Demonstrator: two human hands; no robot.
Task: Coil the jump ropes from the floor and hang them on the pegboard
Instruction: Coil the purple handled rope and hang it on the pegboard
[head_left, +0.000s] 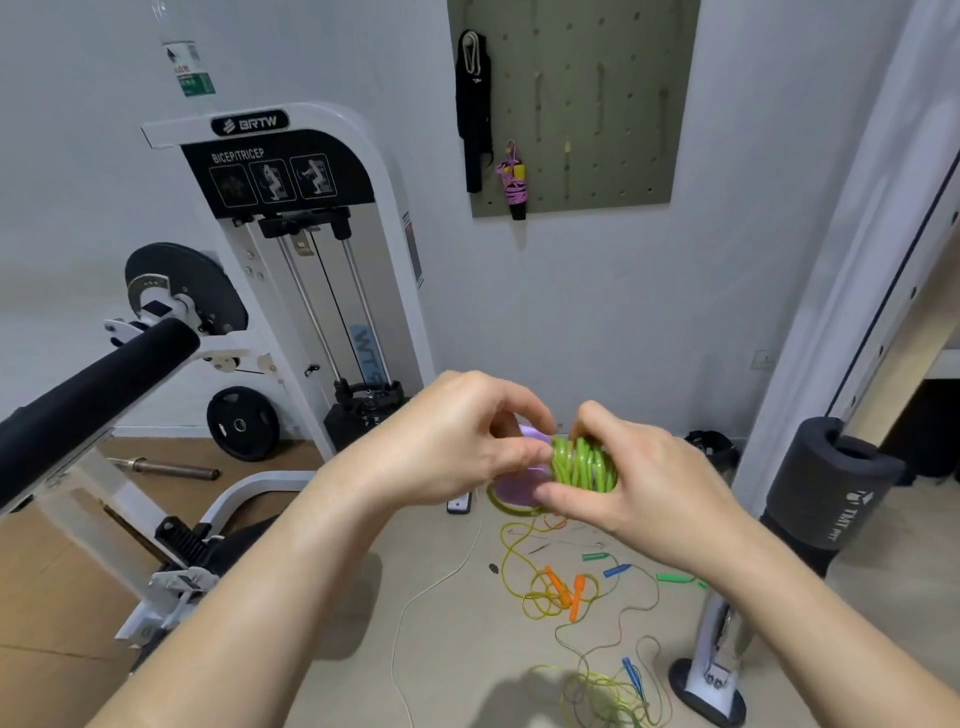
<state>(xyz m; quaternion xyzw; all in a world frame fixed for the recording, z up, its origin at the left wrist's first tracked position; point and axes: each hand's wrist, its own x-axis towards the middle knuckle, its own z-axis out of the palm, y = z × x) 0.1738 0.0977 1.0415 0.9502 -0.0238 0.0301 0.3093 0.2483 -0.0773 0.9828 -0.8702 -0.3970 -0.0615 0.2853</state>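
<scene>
Pinching green rope coil (582, 465) between left hand (452, 441) and right hand (641, 480), fingers curled round it

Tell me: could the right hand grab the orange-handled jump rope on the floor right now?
Probably not yet: the right hand grips the coiled green rope, though nothing blocks the orange-handled jump rope below.

A green plastic jump rope (581, 463) is wound in tight turns around its lilac handles (522, 486), pinched between the left hand (457, 441) and right hand (641, 486). Thin yellow-green ropes (540, 605) (orange, blue and green handles) lie tangled on the beige floor (467, 639). A pink braided rope bundle (511, 179) hangs on the olive-green pegboard (597, 104).
</scene>
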